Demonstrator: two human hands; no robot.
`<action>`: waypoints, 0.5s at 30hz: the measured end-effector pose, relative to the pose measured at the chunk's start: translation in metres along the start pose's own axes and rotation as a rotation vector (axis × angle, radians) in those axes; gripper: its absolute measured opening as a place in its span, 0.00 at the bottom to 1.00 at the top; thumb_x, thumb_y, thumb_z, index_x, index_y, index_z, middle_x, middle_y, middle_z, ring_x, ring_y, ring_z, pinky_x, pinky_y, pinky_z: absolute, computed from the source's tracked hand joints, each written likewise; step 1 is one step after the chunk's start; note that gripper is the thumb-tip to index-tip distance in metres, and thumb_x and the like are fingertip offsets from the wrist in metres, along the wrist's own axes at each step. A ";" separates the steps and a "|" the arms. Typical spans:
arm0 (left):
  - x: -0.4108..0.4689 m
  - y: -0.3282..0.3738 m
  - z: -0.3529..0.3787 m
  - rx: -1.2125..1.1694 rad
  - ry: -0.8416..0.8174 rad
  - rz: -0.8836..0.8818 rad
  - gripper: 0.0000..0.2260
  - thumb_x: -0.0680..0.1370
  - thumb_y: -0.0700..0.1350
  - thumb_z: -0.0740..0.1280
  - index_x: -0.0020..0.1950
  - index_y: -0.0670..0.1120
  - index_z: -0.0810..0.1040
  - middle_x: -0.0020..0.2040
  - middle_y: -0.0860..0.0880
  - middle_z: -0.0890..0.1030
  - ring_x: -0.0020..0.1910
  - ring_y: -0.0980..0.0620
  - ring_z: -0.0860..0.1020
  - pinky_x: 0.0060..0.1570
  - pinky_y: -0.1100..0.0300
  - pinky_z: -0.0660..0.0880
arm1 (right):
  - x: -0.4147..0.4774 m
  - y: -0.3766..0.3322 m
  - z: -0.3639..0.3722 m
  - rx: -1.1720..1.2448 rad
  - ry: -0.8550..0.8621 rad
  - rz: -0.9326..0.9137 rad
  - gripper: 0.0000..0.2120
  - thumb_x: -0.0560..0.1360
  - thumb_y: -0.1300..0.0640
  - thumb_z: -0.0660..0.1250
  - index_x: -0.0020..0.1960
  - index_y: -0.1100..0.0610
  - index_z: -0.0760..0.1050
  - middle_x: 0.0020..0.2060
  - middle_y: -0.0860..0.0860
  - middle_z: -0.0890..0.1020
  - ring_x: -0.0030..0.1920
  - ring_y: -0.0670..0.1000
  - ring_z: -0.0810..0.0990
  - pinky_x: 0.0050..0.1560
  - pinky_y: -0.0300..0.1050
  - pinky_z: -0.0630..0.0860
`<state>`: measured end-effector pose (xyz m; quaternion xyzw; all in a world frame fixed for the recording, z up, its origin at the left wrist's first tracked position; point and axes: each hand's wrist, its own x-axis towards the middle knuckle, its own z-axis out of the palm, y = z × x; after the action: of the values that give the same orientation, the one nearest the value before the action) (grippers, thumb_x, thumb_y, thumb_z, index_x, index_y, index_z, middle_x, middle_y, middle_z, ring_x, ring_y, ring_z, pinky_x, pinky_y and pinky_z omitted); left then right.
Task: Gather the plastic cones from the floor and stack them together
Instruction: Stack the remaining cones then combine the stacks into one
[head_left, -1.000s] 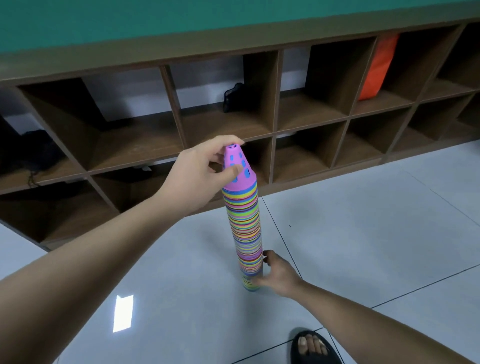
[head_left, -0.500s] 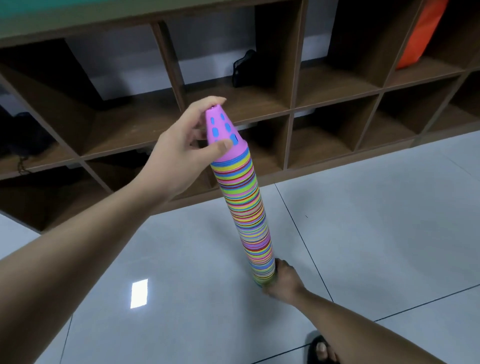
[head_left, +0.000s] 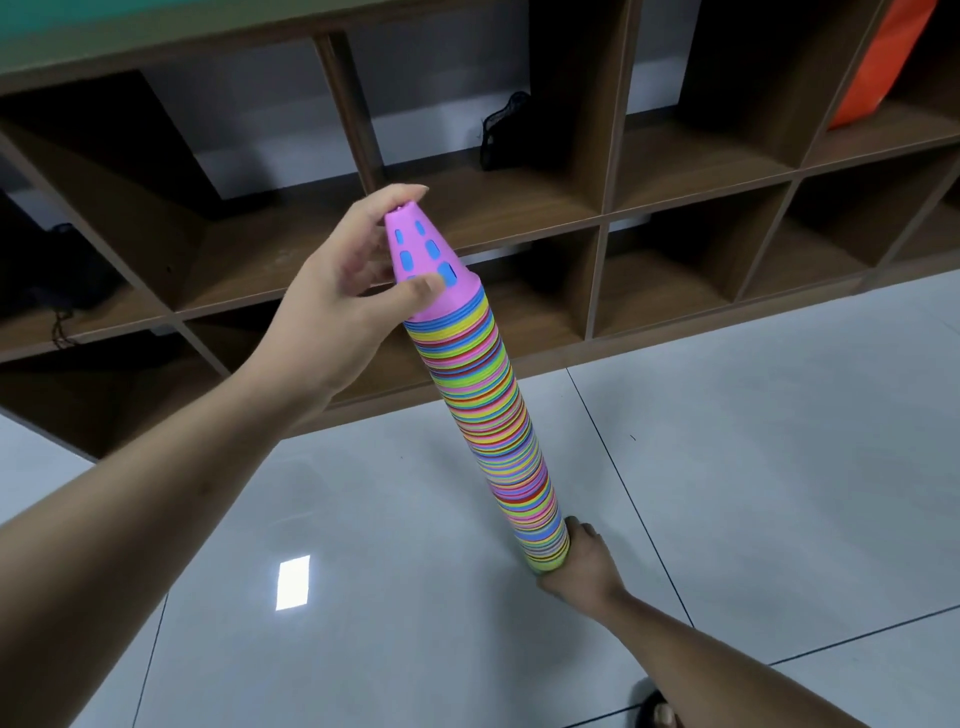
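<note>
**Two bare hands steady a tall stack of plastic cones (head_left: 498, 431), its rims banded in yellow, green, blue, red and pink, above a pale tiled floor (head_left: 753, 493).** The stack leans, its top tipped to the left of its foot. A pink cone (head_left: 460, 293) caps the stack, blue showing through its oval holes.

The left hand (head_left: 332, 317) holds this top cone. Its thumb presses on the front just above the rim, the fingers curve round behind the tip, and the forefinger arches over the very top.

The right hand (head_left: 584, 569) grips the stack at its foot. The thumb lies up the side of the lowest cones and the fingers are hidden behind them. Whether the foot of the stack rests on the tiles cannot be told.

Behind the stack runs a dark wooden shelf unit (head_left: 608, 218) of open compartments. A black item (head_left: 501, 130) lies in a compartment above and just right of the stack's top. Far to the upper right of the stack, an orange item (head_left: 872, 62) stands tilted in another. Far left of the stack's top sits something dark (head_left: 57, 270), too shadowed to make out.

A bright patch of reflected light (head_left: 293, 582) shines on the floor to the lower left of the stack. Below and right of the stack's foot, at the bottom edge, part of a foot in a dark sandal (head_left: 657, 714) shows.
</note>
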<state>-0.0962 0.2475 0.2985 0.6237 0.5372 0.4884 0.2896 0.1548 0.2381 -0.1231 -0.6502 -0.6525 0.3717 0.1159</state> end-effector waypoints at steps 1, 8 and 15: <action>0.000 0.001 -0.002 -0.009 0.008 -0.001 0.26 0.81 0.43 0.74 0.76 0.57 0.73 0.62 0.62 0.80 0.65 0.57 0.80 0.58 0.52 0.84 | -0.001 -0.004 -0.005 0.026 -0.005 -0.005 0.25 0.57 0.47 0.77 0.48 0.51 0.71 0.42 0.49 0.78 0.42 0.54 0.77 0.40 0.44 0.72; 0.005 0.000 -0.006 -0.021 0.027 -0.035 0.26 0.79 0.43 0.75 0.75 0.57 0.74 0.61 0.60 0.81 0.64 0.56 0.81 0.57 0.51 0.85 | 0.001 -0.011 -0.020 0.043 -0.066 0.023 0.23 0.61 0.54 0.76 0.54 0.56 0.75 0.44 0.48 0.77 0.51 0.54 0.75 0.43 0.43 0.75; 0.011 -0.021 -0.009 -0.099 0.097 -0.128 0.25 0.80 0.43 0.75 0.74 0.57 0.74 0.60 0.54 0.84 0.61 0.53 0.84 0.51 0.56 0.85 | 0.001 0.012 -0.035 0.219 -0.109 0.121 0.25 0.58 0.52 0.77 0.54 0.46 0.77 0.49 0.51 0.79 0.47 0.51 0.82 0.33 0.36 0.77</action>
<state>-0.1128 0.2615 0.2865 0.5488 0.5645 0.5244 0.3243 0.1858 0.2491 -0.1066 -0.6508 -0.5728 0.4818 0.1277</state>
